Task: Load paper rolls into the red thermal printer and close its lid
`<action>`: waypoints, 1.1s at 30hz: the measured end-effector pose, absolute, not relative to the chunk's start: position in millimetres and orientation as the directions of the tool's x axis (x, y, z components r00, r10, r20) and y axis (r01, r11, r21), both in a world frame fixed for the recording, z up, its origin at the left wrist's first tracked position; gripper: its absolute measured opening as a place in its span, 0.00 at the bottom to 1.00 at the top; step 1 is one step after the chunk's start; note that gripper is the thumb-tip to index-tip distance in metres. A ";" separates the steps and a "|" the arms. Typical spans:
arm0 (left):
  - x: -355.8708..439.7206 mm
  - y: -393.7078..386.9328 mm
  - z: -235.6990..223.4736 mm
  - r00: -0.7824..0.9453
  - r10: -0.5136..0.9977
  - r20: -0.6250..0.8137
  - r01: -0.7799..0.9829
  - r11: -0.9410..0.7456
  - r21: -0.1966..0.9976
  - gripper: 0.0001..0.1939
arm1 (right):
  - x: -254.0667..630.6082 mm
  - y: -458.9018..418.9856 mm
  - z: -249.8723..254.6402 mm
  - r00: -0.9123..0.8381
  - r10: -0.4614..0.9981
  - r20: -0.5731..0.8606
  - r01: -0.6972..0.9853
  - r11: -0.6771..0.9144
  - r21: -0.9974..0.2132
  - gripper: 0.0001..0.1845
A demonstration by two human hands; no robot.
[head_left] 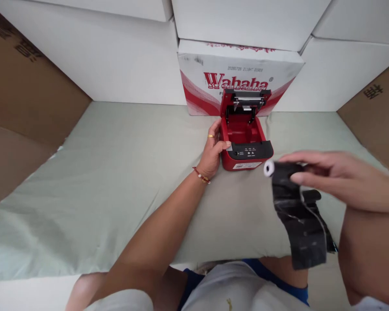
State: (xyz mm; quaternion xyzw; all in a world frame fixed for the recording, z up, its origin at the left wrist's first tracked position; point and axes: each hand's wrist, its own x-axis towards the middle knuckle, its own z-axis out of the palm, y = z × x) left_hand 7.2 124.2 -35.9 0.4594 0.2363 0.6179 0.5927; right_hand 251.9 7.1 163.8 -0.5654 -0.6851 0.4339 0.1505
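With both hands occupied, holding a boxy red plastic printer (244, 133) at its left side with the left hand (210, 153): half curled, laying fingers along the outer wall and setting the thumb by the corner of the black plastic button panel (257, 150). Pinching between thumb and fingers of the right hand (330, 175) a small cylindrical roll (281, 169), white and hollow at the end, black on the outside, trailing a long, wavy black strip (306, 242) toward the near edge of the pale green, cloth-covered tabletop (84, 172). Cannot tell whether to call the black layer wrapper or part of the roll, nor whether to count the dark, glossy piece (313, 196) behind as joined on.

Find the printer upright on the tabletop, near a white-and-red cardboard carton (214, 62), with its red-and-black hinged lid (246, 95) raised. Find the roll held just beside the printer's front right corner, outside the compartment.

Judging by this, probably at the step of steadying the opened printer and readying the roll, not yet loading. Next, likely to call for freeing any loose black layer, aligning the roll across the compartment and lowering it without folding the strip underneath.
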 end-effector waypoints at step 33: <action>5.5 127.8 -38.4 0.096 0.944 0.316 -0.499 -0.229 0.836 0.38 | 280.3 17.6 179.4 -0.435 0.900 0.038 0.790 0.402 -0.463 0.22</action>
